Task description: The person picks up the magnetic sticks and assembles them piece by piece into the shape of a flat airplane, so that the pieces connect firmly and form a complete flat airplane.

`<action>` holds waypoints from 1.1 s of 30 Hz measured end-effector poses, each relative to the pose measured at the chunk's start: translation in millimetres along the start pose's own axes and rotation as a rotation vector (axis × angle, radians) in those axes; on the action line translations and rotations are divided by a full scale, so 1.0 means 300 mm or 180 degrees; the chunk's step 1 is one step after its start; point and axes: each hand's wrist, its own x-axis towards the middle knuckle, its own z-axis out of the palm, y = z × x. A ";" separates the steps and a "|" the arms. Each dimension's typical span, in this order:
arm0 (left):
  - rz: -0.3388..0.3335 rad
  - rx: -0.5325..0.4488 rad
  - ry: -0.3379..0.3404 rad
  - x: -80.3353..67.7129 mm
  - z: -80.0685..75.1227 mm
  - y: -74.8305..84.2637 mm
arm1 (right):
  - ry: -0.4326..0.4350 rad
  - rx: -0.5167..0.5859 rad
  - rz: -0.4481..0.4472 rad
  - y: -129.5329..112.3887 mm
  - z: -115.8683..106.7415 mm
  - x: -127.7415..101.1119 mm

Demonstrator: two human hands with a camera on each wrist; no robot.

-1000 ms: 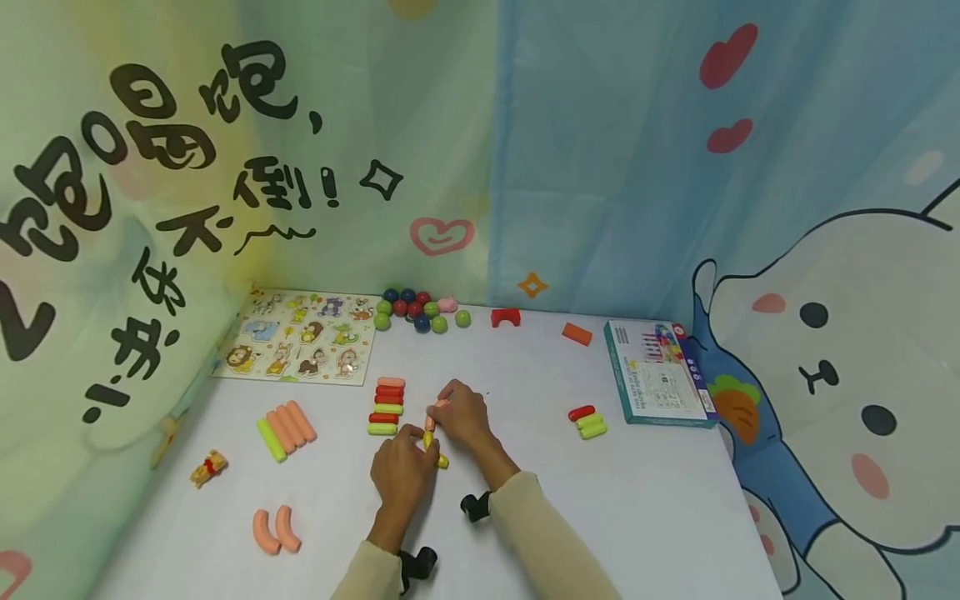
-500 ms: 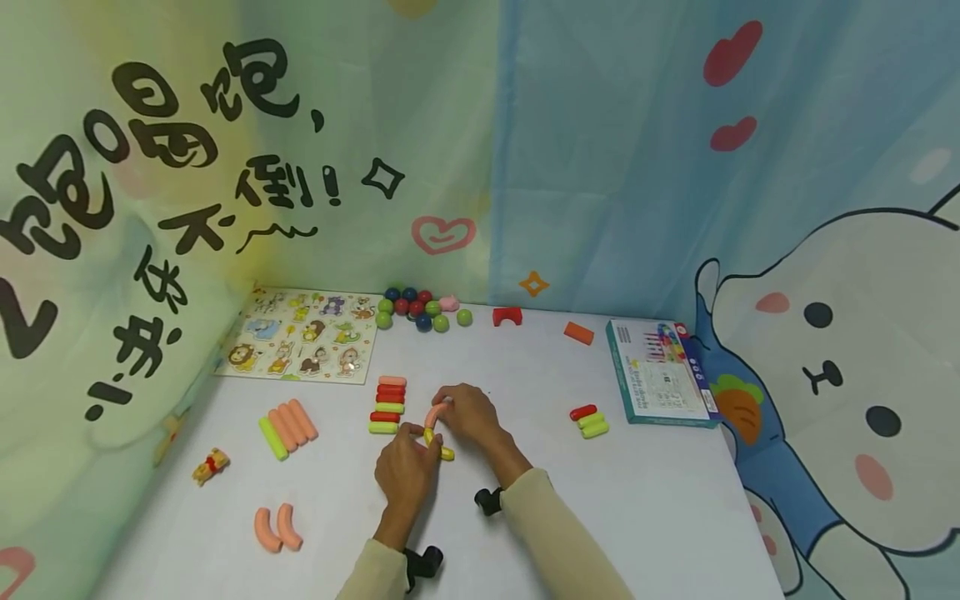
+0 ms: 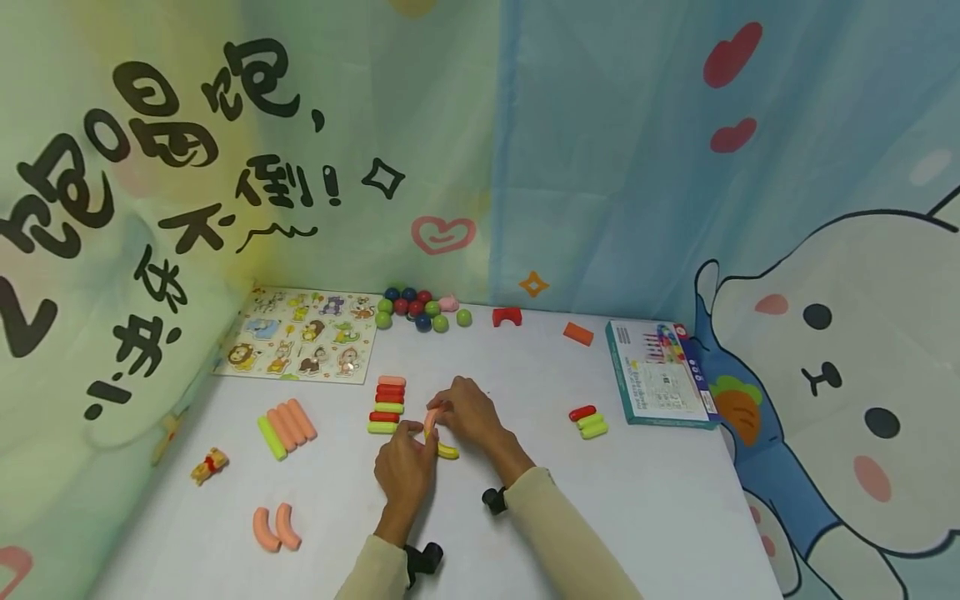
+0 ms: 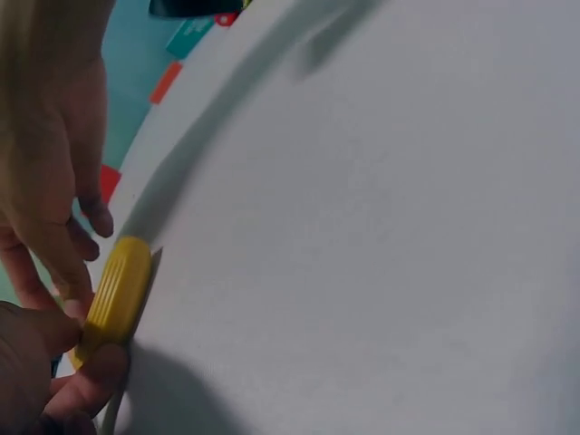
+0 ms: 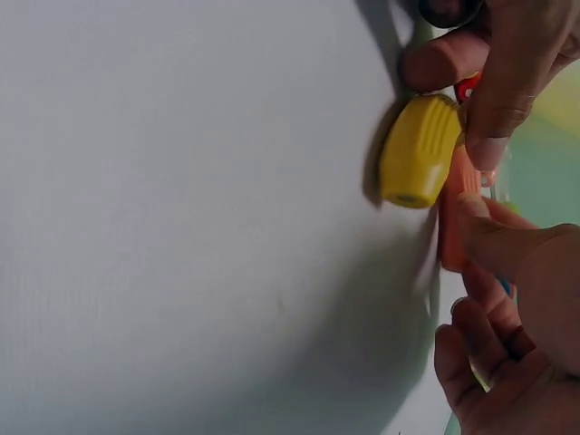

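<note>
Though smooth-tabled, ribbed yellow peg (image 4: 116,294) in left grip (image 3: 405,468), curved orange piece (image 3: 431,417) in right grip (image 3: 467,412).

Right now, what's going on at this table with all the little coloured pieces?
A person is fitting two small ridged toy pieces together on a white table. The left hand pinches a curved yellow piece that lies on the table, while the right hand holds a curved orange piece against its end. Close by lies a row of red, green and orange sticks, and further back sit coloured balls and a flat animal puzzle board.
</note>
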 end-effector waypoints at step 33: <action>0.0196 0.0097 0.0309 0.024 0.013 -0.003 | 0.0432 -0.0420 0.0004 -0.056 0.029 0.146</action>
